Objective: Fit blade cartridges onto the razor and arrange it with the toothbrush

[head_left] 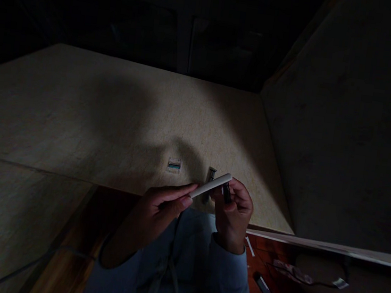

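Note:
My left hand point(162, 211) pinches the near end of a slim white bar point(211, 185) with a rounded tip. It slants up to the right, and its far end reaches my right hand point(234, 213). The fingers of that hand are curled around a short, dark, shiny cylinder-like piece point(227, 193) just below the bar's tip; its exact kind is unclear in the dim light. Behind the bar, a metal razor point(213, 171) lies on the table, its handle partly covered. Left of it sits a small clear case point(174, 166) with a blue-green strip, looking like a blade cartridge.
The pale table point(78, 118) runs under and beyond my hands, with a dark upright panel point(346, 136) along its right side. Below right, a dark phone-like object point(263, 287) and a cable lie near the reddish floor point(261, 249). Another cable point(23, 268) crosses the lower left.

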Demonstrator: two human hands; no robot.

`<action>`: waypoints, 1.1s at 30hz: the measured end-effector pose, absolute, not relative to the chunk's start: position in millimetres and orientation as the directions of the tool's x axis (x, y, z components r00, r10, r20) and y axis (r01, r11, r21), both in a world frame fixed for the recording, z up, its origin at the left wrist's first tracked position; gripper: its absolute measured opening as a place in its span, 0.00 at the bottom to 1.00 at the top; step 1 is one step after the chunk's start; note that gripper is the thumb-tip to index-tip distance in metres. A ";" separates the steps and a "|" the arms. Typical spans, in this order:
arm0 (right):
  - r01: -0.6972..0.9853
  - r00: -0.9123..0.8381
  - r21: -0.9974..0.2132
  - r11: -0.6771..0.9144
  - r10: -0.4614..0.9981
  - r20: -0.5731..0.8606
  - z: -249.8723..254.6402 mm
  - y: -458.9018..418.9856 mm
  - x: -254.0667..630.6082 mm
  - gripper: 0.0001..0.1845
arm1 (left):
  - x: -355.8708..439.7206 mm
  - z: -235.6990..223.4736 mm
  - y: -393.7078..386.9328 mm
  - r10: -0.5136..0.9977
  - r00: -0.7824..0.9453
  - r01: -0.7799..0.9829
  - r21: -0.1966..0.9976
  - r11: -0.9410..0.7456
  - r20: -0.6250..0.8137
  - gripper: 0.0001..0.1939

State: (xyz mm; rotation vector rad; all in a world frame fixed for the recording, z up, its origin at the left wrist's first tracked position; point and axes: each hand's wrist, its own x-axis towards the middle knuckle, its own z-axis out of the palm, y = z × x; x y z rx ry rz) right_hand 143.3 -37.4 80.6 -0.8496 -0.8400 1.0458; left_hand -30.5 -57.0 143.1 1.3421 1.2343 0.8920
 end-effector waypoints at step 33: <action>-0.377 0.330 -0.879 0.292 0.929 0.167 72.4 -33.9 140.8 0.14 | -32.4 131.1 -53.9 0.943 0.308 0.109 0.989 0.096 -0.125 0.25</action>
